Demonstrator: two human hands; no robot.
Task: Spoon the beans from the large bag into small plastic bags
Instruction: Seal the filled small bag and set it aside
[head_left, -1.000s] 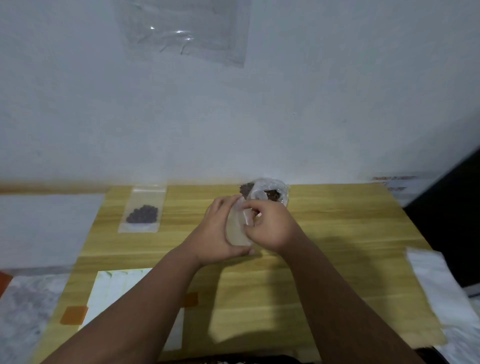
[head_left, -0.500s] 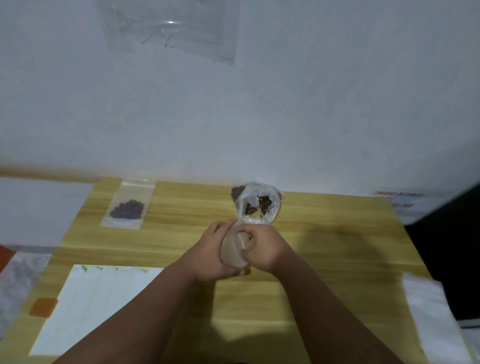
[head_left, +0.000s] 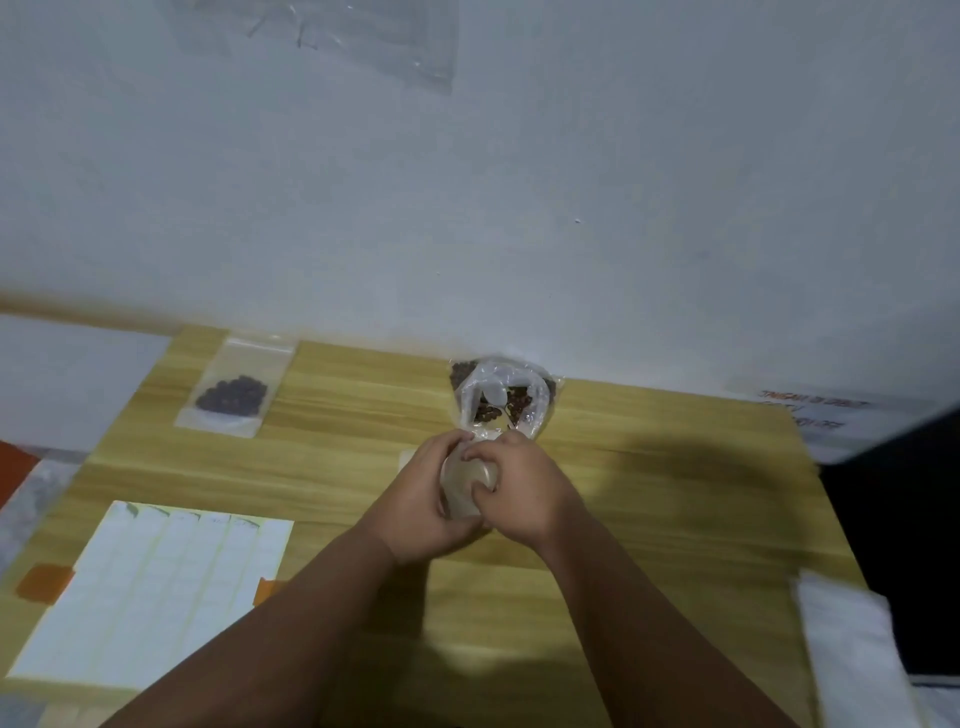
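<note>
A: Hands, position?
B: Both at centre of frame, over the wooden table (head_left: 649, 493), pressed close together. Forearms enter from the bottom edge.

A: Left one?
B: Left hand (head_left: 423, 501): fingers curled, wrapped round the left side of a small plastic bag (head_left: 462, 486). It has a grip on it.

A: Right one?
B: Right hand (head_left: 527, 488): also closed on that same bag, thumb and fingertips pinching near its upper part. The bag is cloudy and translucent. Can't tell whether its mouth is open or whether anything is inside.

A: The large bag?
B: Large bag (head_left: 535, 410) sits just above the hands in frame, at the table's far edge against the white wall (head_left: 571, 208). Crumpled clear plastic, mouth open, dark beans (head_left: 488, 414) visible inside. What looks like a white spoon (head_left: 492, 396) lies in it, but it is blurred, so not certain. The fingertips are very near the bag's lower edge; contact can't be judged.

A: Anything else?
B: Upper left of the table: a flat filled bag (head_left: 234, 384) with a dark cluster of beans, well apart from the hands. Lower left: a white label sheet (head_left: 150, 587) ruled in columns, with an orange tab (head_left: 44, 582) beside it. Lower right edge: white cloth or paper (head_left: 852, 654), blurred. Top of frame: a clear plastic sheet (head_left: 363, 36) on the wall.
</note>
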